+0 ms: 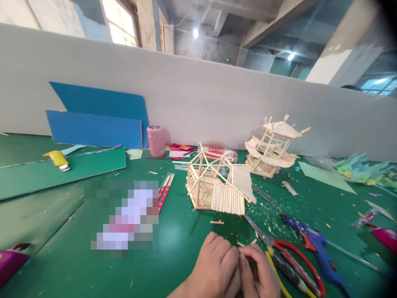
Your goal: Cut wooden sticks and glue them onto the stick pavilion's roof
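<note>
My left hand (217,263) and my right hand (259,271) meet at the bottom middle, low over the green table. Both have curled fingers with the thumbs and fingertips pressed together. Whatever they pinch is hidden, though a pale stick end (240,244) shows at the gap between them. Just beyond stands a pavilion frame (201,203) of thin wooden sticks, with roof panels of sticks on its right side. A loose short stick (217,222) lies between the frame and my hands. Right beside my right hand are hand tools with red handles (305,258) and yellow ones.
A blue glue gun (313,244) lies at the right among wood scraps. A two-tiered stick pavilion (273,149) stands behind. At the back are a pink bottle (156,140) and blue boards (96,128); a yellow cutter (57,159) rests on a green board (93,167).
</note>
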`<state>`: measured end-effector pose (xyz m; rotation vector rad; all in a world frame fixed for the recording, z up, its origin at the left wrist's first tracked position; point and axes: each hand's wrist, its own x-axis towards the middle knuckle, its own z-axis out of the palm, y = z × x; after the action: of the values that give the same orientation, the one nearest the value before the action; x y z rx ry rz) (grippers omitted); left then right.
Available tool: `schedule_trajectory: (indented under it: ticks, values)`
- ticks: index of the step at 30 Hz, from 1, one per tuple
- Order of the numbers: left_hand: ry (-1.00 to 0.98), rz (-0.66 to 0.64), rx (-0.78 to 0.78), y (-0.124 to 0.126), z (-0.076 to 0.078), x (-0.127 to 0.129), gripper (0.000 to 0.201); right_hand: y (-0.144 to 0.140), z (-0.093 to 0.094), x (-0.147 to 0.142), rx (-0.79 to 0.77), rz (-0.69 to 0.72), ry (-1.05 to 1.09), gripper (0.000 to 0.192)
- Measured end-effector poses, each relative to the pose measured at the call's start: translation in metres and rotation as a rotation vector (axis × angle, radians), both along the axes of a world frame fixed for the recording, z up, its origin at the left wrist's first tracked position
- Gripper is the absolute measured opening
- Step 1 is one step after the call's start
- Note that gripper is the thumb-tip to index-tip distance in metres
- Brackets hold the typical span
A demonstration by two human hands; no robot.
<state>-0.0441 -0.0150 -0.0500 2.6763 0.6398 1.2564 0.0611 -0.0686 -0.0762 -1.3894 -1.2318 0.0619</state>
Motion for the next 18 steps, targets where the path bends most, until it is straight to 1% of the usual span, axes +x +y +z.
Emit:
schedule_trajectory:
  ticks: [2,5,10,13,15,17,18]
  values:
    - [0.030,-0.009,-0.036,-0.002,0.003,-0.001,0.017,-0.001,0.001,0.000,-0.011,-0.002,-0.001,0.013]
    - [0.046,-0.006,-0.057,-0.003,0.003,0.000,0.019,-0.001,0.004,0.000,-0.020,0.012,0.012,0.014]
    - [0.018,-0.017,-0.096,-0.004,0.005,0.003,0.020,-0.001,0.006,0.001,-0.028,0.014,0.077,0.016]
    - [-0.020,-0.025,-0.167,-0.004,0.008,0.002,0.016,-0.001,0.002,0.006,-0.001,-0.026,0.122,0.016]
    - [-0.064,-0.032,-0.247,-0.005,0.006,0.000,0.015,0.000,0.003,0.013,0.022,-0.039,0.152,0.014]
    - [-0.158,-0.063,-0.321,-0.006,0.001,0.000,0.022,0.002,0.013,0.020,0.060,-0.020,0.232,0.013]
    - [-0.224,-0.101,-0.350,-0.008,-0.001,0.001,0.029,0.003,0.023,0.022,0.101,-0.022,0.304,0.011]
